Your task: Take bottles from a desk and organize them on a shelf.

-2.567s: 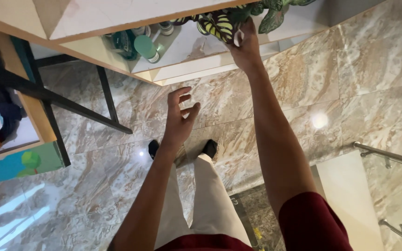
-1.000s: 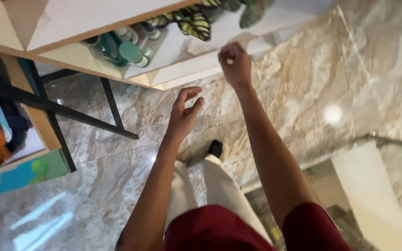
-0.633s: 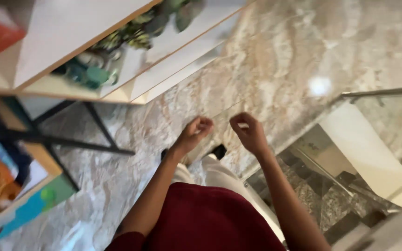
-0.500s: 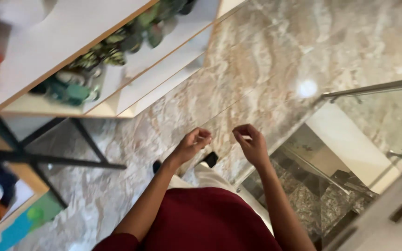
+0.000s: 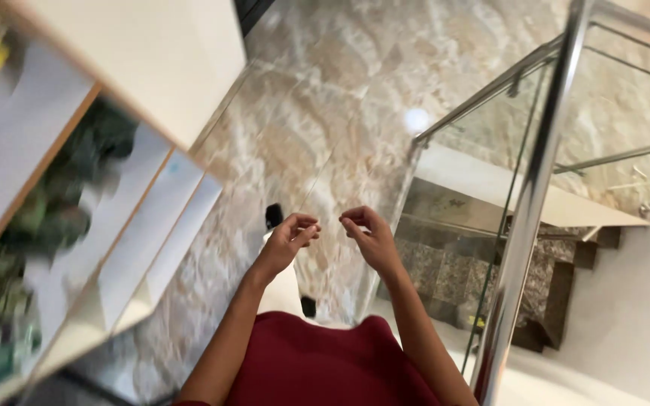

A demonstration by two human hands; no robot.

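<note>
You stand on a glossy marble floor [image 5: 325,113], beige with brown veins, with a bright spot of light [image 5: 417,120] reflected on it. To your left a white shelf unit [image 5: 107,218] with wooden edges holds blurred green things. To your right a steel rail post [image 5: 532,203] carries glass panels [image 5: 618,105], and beyond them dark stone stairs [image 5: 558,289] go down beside a white wall [image 5: 630,316].
</note>
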